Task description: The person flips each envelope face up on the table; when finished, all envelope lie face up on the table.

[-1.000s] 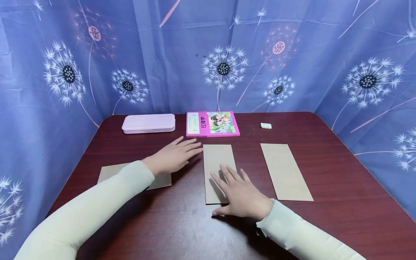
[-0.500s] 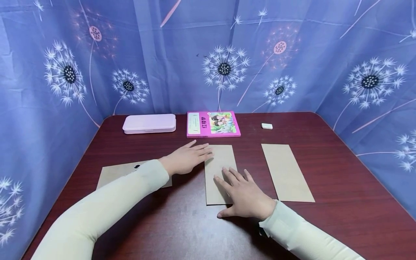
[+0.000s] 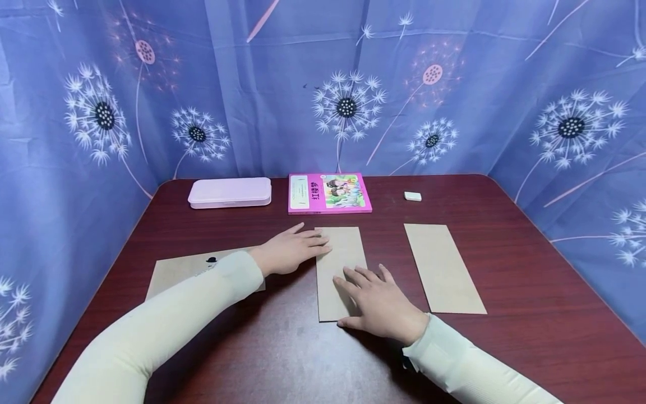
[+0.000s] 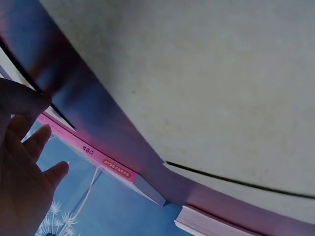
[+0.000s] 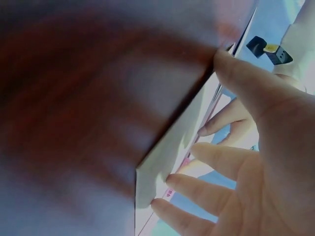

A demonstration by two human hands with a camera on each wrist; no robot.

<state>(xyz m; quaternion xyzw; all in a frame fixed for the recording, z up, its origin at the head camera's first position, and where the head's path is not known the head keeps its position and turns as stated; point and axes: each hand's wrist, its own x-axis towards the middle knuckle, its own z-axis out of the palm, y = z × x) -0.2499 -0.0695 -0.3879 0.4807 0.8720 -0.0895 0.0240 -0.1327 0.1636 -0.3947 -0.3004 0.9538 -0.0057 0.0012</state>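
In the head view a thin tan board lies lengthwise in the middle of the table. My left hand reaches to its far left edge, fingers extended over the surface. My right hand spreads its fingers over the near right part, with the thumb at the near edge. The right wrist view shows that thumb by the board's edge and the other fingertips over its face. In the left wrist view the left hand appears at the left with fingers apart.
Another tan board with a small black mark lies under the left forearm; a third lies to the right. Along the back are a pale lilac pencil case, a pink book and a white eraser. A blue curtain encloses the table.
My left hand has moved right, from beside the middle board to over its left edge. My right hand has shifted slightly, its thumb now at the board's near edge.
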